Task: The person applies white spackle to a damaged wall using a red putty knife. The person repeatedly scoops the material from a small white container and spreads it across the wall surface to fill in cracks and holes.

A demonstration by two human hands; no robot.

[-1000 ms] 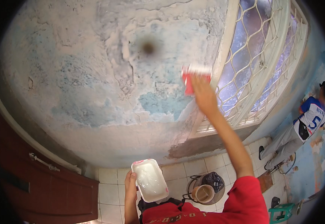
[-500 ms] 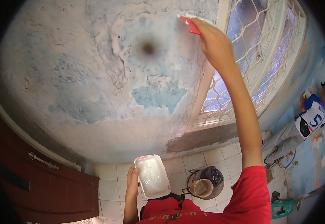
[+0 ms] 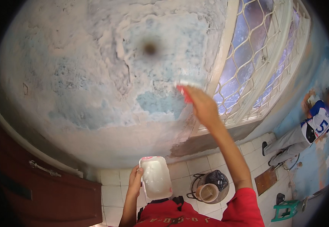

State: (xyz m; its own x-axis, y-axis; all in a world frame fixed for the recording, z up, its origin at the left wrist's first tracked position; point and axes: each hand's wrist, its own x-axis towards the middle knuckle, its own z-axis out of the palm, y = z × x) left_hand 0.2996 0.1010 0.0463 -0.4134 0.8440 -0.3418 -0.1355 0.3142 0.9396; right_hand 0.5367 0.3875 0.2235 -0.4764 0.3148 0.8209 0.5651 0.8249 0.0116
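Note:
My left hand (image 3: pixel 135 178) grips the left side of a white rectangular tray (image 3: pixel 168 174) with pinkish marks on its rim. Smooth white paste, like wall putty, lies inside it. Up and to the right, my right hand (image 3: pixel 204 108) holds a red putty spreader (image 3: pixel 185 93) at the wall, its whitish edge blurred by motion. The patchy wall (image 3: pixel 96 102) has rough whitish coating, cracks and bare blue areas. The spreader is just above the right part of a light-blue patch (image 3: pixel 157 104), near the window frame.
A window with a wavy white grille (image 3: pixel 247 60) stands to the right. Below are a round stool (image 3: pixel 225 193) bearing a tub (image 3: pixel 206 193) and a black plastic bag (image 3: pixel 216 179). A dark red door (image 3: pixel 58 193) is at left. Far right, another person (image 3: pixel 315 125) faces the wall near a green stool (image 3: pixel 285 210).
My right hand has brought the spreader down the wall from beside the window's upper part to the blue patch. My left hand keeps the tray in nearly the same place.

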